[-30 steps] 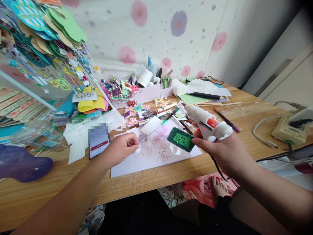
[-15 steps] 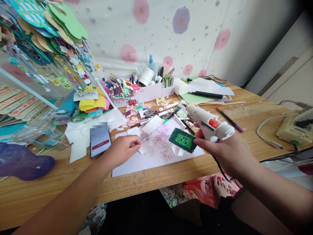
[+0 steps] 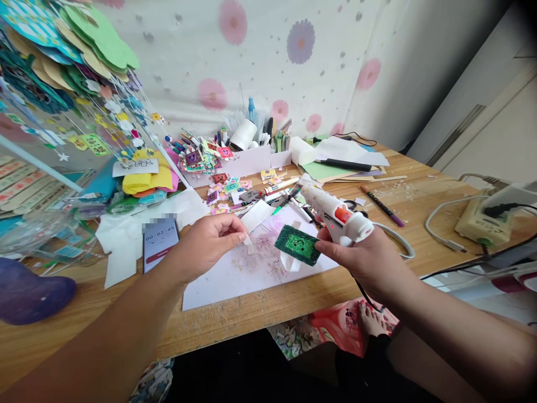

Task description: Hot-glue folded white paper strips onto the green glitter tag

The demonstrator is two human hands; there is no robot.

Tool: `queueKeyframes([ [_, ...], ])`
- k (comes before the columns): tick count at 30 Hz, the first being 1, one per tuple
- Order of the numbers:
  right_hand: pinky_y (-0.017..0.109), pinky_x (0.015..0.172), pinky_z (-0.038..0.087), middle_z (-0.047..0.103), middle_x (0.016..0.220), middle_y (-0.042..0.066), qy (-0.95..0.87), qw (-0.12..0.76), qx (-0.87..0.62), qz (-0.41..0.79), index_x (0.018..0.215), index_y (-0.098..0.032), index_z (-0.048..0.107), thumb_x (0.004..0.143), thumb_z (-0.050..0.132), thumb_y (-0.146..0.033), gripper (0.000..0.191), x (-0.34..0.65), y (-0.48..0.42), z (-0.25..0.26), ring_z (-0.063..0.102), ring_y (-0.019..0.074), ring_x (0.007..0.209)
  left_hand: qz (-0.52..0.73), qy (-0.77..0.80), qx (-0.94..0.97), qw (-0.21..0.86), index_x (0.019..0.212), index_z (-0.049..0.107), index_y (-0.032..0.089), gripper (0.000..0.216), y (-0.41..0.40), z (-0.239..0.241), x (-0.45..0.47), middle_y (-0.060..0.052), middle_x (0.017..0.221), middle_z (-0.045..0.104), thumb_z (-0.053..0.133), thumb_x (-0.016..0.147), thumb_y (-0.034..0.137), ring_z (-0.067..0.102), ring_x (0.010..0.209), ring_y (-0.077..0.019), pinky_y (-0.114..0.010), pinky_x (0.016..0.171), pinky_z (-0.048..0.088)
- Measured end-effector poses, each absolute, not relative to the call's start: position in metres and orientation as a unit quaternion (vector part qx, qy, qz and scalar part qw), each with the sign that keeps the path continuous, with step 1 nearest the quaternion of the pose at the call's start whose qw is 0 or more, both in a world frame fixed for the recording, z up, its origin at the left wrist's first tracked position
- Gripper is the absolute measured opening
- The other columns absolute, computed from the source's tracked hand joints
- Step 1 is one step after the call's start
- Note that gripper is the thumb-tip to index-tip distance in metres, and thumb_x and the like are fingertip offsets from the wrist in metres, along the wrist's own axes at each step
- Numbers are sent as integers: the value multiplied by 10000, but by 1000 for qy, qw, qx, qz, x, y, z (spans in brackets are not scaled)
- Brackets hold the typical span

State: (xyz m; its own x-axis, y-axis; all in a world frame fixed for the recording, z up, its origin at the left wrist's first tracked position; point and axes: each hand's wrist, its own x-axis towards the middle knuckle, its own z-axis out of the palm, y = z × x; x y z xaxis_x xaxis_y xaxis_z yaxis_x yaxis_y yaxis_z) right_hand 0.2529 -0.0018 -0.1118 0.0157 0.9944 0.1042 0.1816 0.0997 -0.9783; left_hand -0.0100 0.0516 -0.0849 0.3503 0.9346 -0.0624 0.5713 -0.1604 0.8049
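My left hand [image 3: 207,243] is closed in a pinch on a small white paper scrap [image 3: 248,240], above the white sheet [image 3: 226,282] on the desk. My right hand [image 3: 369,257] is wrapped round a white hot glue gun [image 3: 338,210] with an orange part and a small red light; its nozzle points away to the upper left. Between that hand's thumb and fingers is also a dark green rectangular card [image 3: 296,244] with a lighter green middle and a small drawn face. A curled white paper piece [image 3: 290,263] lies partly under the card.
A phone [image 3: 160,243] showing a timer lies left of my left hand. Coloured paper cut-outs [image 3: 220,193] and pens lie behind the sheet. A hanging paper mobile [image 3: 100,39] stands at left. On the right are a dark marker [image 3: 381,206] and a power strip [image 3: 482,221] with cables.
My left hand has picked up the white paper scrap and moved slightly right, toward the green card. My right hand still holds the glue gun and card. The whole view has shifted a little.
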Motion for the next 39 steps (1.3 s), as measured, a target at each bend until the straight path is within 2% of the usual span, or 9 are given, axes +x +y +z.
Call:
queueKeyframes([
  [6, 296, 600, 430, 599, 703, -9, -561, 468, -545, 411, 760, -197, 584, 681, 725, -292, 188, 257, 0, -112, 536, 156, 641, 166, 551, 710, 407, 762, 595, 204, 183, 54, -97, -25, -6, 677, 699, 559, 797, 380, 655, 689, -186, -304, 660, 485],
  [11, 293, 597, 436, 612, 708, -6, -561, 467, -549, 408, 769, -203, 596, 678, 738, -305, 197, 258, 1, -117, 548, 162, 644, 55, 566, 779, 266, 728, 659, 226, 252, 56, -113, -35, -1, 718, 701, 497, 820, 394, 627, 676, -191, -290, 611, 432],
  [16, 287, 588, 438, 620, 705, -7, -561, 469, -549, 405, 769, -207, 605, 686, 737, -303, 182, 258, 0, -118, 556, 160, 637, 35, 587, 796, 145, 1000, 677, 251, 291, 61, -117, -41, -6, 752, 700, 491, 826, 392, 627, 723, -218, -284, 611, 393],
  [18, 288, 589, 441, 623, 703, -4, -561, 470, -550, 402, 760, -206, 608, 684, 739, -305, 181, 258, 0, -117, 560, 163, 638, 23, 584, 803, 115, 1032, 670, 246, 302, 62, -116, -42, -13, 768, 699, 489, 826, 374, 623, 733, -225, -292, 626, 391],
  [25, 285, 575, 444, 635, 699, 0, -552, 468, -564, 398, 747, -213, 598, 678, 752, -305, 192, 260, 0, -114, 567, 165, 631, 75, 531, 838, 96, 939, 703, 257, 268, 69, -113, -29, -29, 957, 662, 456, 840, 278, 603, 870, -212, -309, 752, 416],
  [32, 284, 570, 441, 639, 703, 0, -555, 475, -557, 396, 762, -212, 603, 683, 741, -274, 171, 261, 0, -116, 569, 167, 631, 45, 503, 856, 109, 818, 737, 251, 183, 81, -121, -10, -40, 846, 613, 559, 786, 277, 581, 869, -231, -332, 771, 430],
  [39, 282, 578, 426, 616, 693, -5, -568, 461, -560, 388, 751, -210, 604, 693, 727, -297, 162, 264, 1, -118, 552, 164, 633, 61, 493, 859, 122, 707, 686, 228, 106, 80, -130, -5, -44, 836, 603, 587, 741, 211, 568, 888, -248, -362, 783, 426],
])
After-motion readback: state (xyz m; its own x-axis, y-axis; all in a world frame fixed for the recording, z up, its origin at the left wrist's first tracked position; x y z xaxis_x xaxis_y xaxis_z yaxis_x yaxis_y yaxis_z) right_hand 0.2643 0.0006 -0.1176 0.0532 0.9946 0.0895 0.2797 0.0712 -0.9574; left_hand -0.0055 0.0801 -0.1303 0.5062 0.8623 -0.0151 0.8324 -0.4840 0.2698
